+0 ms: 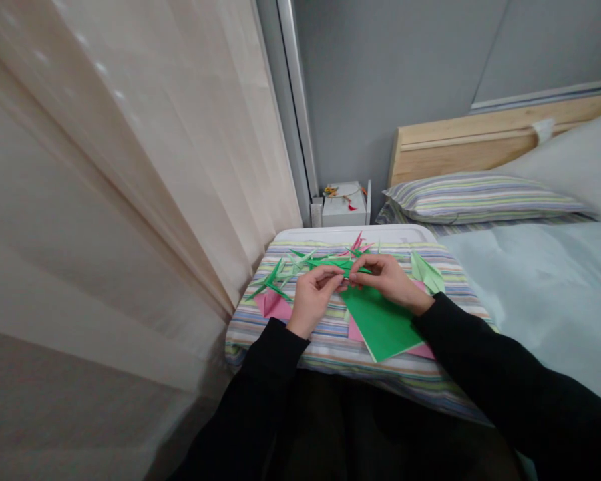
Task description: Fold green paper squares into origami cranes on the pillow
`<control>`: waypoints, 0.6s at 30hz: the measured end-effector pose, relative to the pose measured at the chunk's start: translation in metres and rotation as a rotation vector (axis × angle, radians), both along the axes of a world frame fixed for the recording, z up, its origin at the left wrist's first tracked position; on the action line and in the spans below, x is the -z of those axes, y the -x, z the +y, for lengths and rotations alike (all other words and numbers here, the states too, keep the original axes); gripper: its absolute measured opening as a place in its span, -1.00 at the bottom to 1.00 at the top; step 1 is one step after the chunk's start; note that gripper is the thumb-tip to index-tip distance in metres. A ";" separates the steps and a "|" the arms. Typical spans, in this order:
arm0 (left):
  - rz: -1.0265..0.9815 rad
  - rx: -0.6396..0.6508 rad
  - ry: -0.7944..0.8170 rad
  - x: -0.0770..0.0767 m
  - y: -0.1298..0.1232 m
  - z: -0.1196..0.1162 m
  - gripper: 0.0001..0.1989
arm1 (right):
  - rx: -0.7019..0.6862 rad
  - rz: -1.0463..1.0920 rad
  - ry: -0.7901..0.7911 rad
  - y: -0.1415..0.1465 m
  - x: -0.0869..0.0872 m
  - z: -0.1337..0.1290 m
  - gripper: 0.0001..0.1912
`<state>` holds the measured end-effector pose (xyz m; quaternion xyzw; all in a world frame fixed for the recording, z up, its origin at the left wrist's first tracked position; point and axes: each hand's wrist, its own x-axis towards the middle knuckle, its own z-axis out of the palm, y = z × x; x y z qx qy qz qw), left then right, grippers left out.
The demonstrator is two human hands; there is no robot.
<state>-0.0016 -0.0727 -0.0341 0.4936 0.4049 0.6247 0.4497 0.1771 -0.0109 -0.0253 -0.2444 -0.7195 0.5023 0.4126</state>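
Observation:
My left hand (313, 294) and my right hand (389, 279) meet over the table, fingertips pinched close together. Between them is a small piece of folded green paper (346, 264); the fingers cover part of it, so its exact fold is hard to see. Below my right hand lie green paper sheets (380, 327), with pink paper (354, 330) showing from underneath. A green origami crane (269, 283) stands left of my left hand, near a folded pink paper (273, 304). Beyond the hands are several more folded pieces, including a pink one (359, 246).
A striped cloth (245, 327) covers the white-edged table (350, 234). To the right lies a light green folded paper (428, 272). A curtain (200, 167) hangs at left, a bed (525, 267) adjoins at right, and a small white cabinet (343, 212) stands behind.

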 end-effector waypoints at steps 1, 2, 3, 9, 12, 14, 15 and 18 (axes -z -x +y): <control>0.003 -0.003 0.010 0.001 0.000 0.001 -0.71 | 0.020 -0.011 -0.041 0.000 0.002 0.000 -0.74; 0.006 -0.008 0.018 0.002 0.001 0.002 -0.70 | 0.048 -0.021 -0.088 0.001 0.005 0.000 -0.76; 0.008 -0.012 0.021 0.003 0.001 0.002 -0.69 | 0.082 -0.032 -0.145 0.001 0.007 0.000 -0.79; 0.032 0.005 -0.003 0.003 0.001 0.001 -0.69 | 0.183 -0.089 -0.502 0.001 0.008 -0.001 -0.92; 0.032 0.011 -0.017 0.002 0.001 0.000 -0.57 | 0.181 -0.078 -0.498 0.000 0.007 -0.002 -0.91; 0.032 0.004 0.006 0.002 0.002 0.000 -0.49 | 0.200 -0.065 -0.483 0.000 0.006 -0.003 -0.89; 0.033 -0.004 0.023 0.002 0.002 0.001 -0.47 | 0.208 -0.055 -0.487 0.000 0.005 -0.004 -0.89; 0.032 -0.019 0.053 0.003 0.002 0.003 -0.44 | 0.234 -0.024 -0.535 0.000 0.004 -0.005 -0.89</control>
